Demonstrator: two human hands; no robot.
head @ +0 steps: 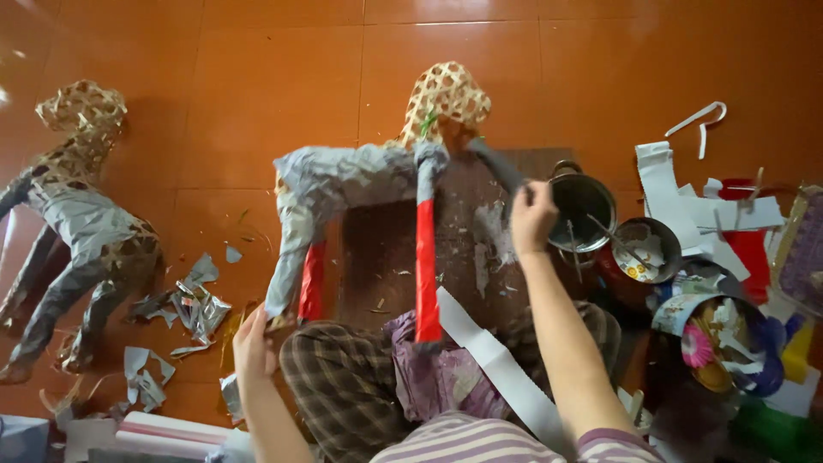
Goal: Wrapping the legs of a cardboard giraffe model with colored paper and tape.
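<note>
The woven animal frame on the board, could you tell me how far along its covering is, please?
Done: grey paper covers the body of the woven animal frame, and red paper wraps two legs. In hand: the right hand grips a grey-wrapped leg, while the left hand holds a rear foot. Left: the bamboo head is bare. White strips lie nearby.

From my feed, the fingers of my left hand (255,345) curl behind the foot of the woven animal (360,184), so I can't tell whether they grip it. My right hand (532,216) covers the end of the grey leg it meets; the contact is hidden. The second animal (73,219) is cut off at the left edge, its feet lost among scraps. The coloured paper pile (746,343) runs off the right edge. What lies inside the metal pot (583,206) is too dark to make out.
</note>
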